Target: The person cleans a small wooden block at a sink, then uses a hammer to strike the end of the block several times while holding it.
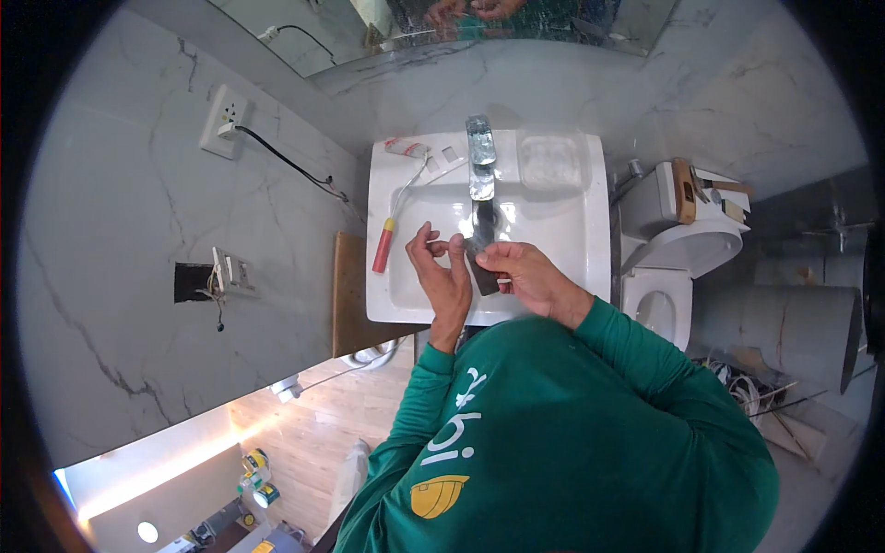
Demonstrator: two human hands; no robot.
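Note:
Over the front of the white washbasin (595,267), my right hand (530,272) pinches a dark flat strip (482,276) between thumb and fingers. What the strip is made of, I cannot make out. My left hand (442,276) is just left of it, with fingers apart and loosely bent. Its thumb points up close to the strip; whether it touches is unclear. Beyond the strip stands a chrome faucet (480,152) at the basin's back edge. To the left of my left hand, a tool with a red and yellow handle and a thin metal shaft (383,247) leans in the basin.
A crumpled tube (407,147) lies on the basin's back left corner. On the right, tools including a wooden-handled one (683,191) rest on the toilet tank (650,203). A socket with a plugged-in cable (286,161) and a loose switch plate (232,272) are on the left wall.

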